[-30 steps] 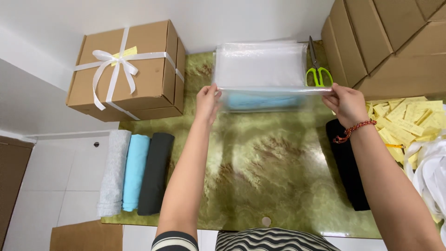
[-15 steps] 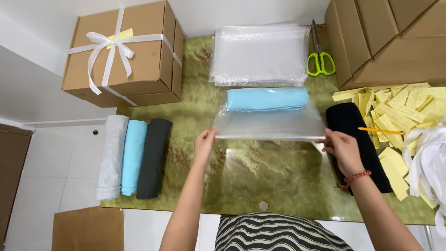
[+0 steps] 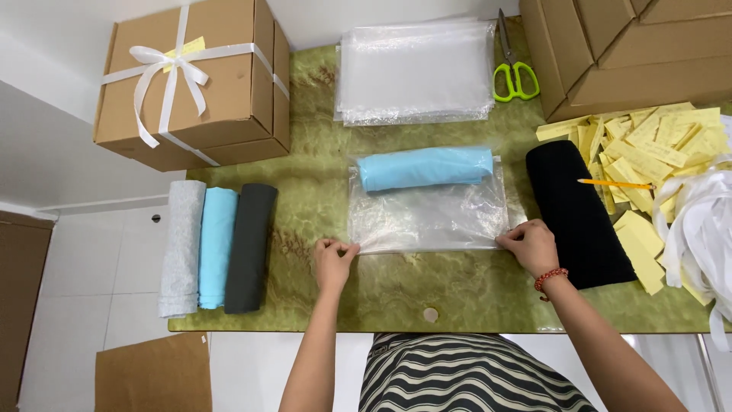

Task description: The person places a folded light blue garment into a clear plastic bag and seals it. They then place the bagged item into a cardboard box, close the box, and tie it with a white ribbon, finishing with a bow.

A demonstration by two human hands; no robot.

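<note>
We have the light-blue rolled cloth (image 3: 425,168) lying inside the clear plastic bag (image 3: 427,214), up at its far end, flat on the green worktop (image 3: 473,290). Our left hand (image 3: 333,263) and right hand (image 3: 531,246) pinch the bag's near corners, fingers closed on the film. So the bagging looks done; whether the near edge is sealed we cannot tell. Three rolls (image 3: 216,248) at left and a black roll (image 3: 577,210) at right lie unbagged, beside the stack of bags (image 3: 415,72).

Packing station: stacked cartons (image 3: 633,53), clear bags (image 3: 415,72), ribbon (image 3: 705,217).
</note>
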